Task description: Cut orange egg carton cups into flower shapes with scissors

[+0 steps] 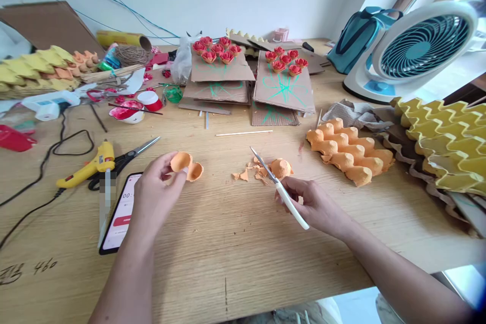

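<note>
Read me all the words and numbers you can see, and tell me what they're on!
"460": handwritten on the table; I can't make out the marks before it.
"00:": on the phone; the left hand hides what follows.
Too small or blurred to read: the phone's other writing and the marks on the fan.

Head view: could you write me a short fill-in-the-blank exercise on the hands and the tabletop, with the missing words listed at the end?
1. The left hand holds a carton piece with ____ joined cups.
2. The tool in the right hand has a handle coloured ____.
3. The glue gun lying near the phone has a body coloured ____.
4. The flowers on the cardboard are coloured ____.

Missing words: two; white; yellow; red.
</note>
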`<state>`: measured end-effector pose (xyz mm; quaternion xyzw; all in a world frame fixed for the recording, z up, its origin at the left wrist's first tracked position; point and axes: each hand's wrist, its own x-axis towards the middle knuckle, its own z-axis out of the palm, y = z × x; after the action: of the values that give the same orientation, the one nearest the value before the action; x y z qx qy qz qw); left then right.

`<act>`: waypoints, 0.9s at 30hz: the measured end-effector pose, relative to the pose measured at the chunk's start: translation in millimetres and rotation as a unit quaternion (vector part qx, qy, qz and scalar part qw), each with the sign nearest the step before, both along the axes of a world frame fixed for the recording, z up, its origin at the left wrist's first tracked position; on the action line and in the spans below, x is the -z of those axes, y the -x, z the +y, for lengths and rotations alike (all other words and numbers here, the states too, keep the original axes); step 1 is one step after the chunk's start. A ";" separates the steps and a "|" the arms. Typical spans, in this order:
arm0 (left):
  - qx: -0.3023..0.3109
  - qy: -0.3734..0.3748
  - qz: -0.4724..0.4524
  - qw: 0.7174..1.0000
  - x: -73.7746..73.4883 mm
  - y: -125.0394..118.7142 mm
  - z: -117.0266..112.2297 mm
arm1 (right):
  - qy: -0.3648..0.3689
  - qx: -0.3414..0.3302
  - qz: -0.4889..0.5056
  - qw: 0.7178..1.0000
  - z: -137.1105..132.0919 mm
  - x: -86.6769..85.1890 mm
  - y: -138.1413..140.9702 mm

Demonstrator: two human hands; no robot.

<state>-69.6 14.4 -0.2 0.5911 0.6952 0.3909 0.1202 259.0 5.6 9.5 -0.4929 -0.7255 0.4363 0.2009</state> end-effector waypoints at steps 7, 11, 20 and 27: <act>0.006 0.105 0.129 0.986 2.4 -5.0 0.1 | -0.008 -0.009 -0.004 1.000 -0.9 0.4 -0.1; 0.018 0.133 0.117 0.984 7.4 -2.8 1.1 | -0.016 0.004 0.019 1.000 0.6 0.3 -2.6; 0.031 -0.014 0.120 0.992 12.3 -7.3 1.9 | -0.265 0.170 -0.117 0.942 34.7 21.0 -20.2; 0.190 -0.072 0.118 0.972 14.8 -58.2 -11.5 | -0.280 0.117 -0.189 0.934 48.0 40.2 -8.5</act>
<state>-11.4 2.9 -15.0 0.7611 0.5497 0.3378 0.0665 267.5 53.7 -30.7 -0.5711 -0.7801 0.0880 0.2398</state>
